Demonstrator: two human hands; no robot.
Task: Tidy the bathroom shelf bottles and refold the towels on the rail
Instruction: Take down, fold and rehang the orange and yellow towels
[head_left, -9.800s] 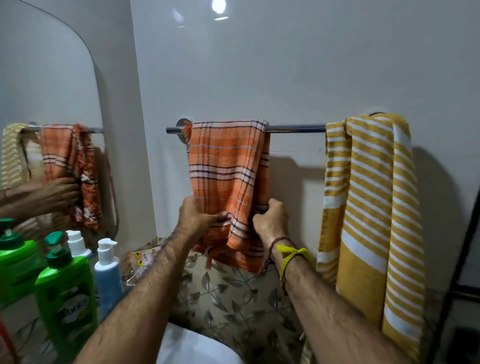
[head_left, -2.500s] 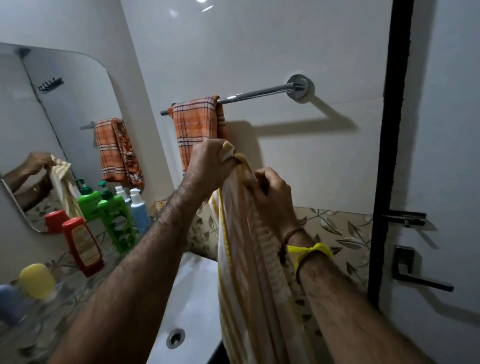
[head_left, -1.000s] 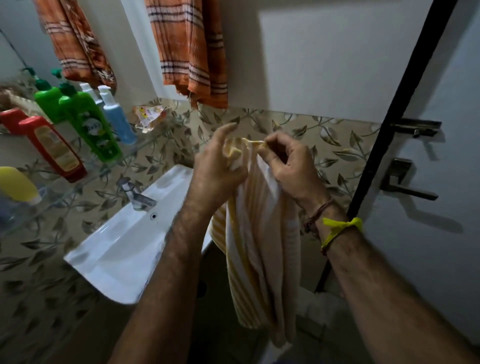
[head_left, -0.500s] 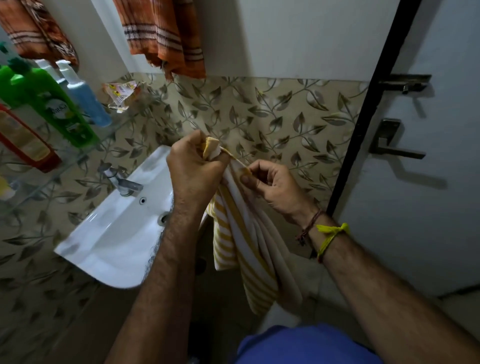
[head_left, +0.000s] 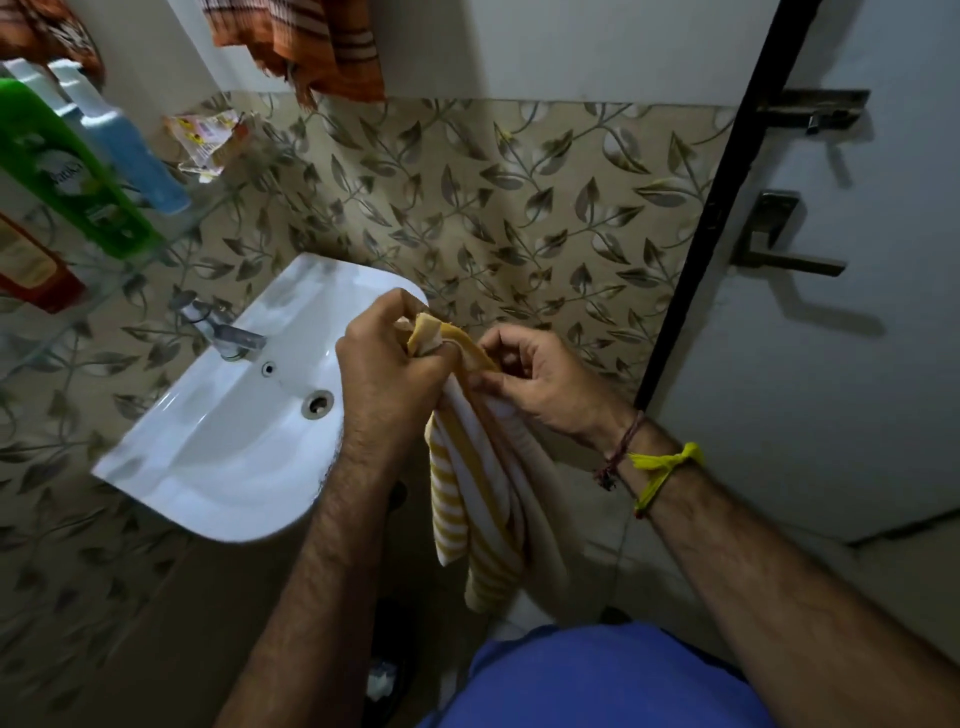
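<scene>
From the head camera, both hands work in front of the body, just right of the white ceramic wash basin (head_left: 223, 441). The left hand (head_left: 387, 374) is clenched around the gathered top corner of the yellow-and-white striped cotton towel (head_left: 470, 499), a small tuft of cloth poking out above the fist. The right hand (head_left: 540, 382) pinches the towel's upper edge just beside it, thumb and forefingers closed on the fabric. The rest of the towel hangs loose and bunched below the two grips, well off the rail, which is out of view.

At the top edge, the lower hem of an orange plaid woven towel (head_left: 317, 47) hangs against the wall. On the left, a glass shelf (head_left: 171, 234) carries a green plastic bottle (head_left: 67, 171), a blue plastic bottle (head_left: 135, 156) and a red plastic bottle (head_left: 31, 270).

The step in hand looks like finding the striped towel's corners for refolding. Next would likely be spreading the hands apart along the top edge so the cloth opens flat, then folding it and lifting it back to the rail.
</scene>
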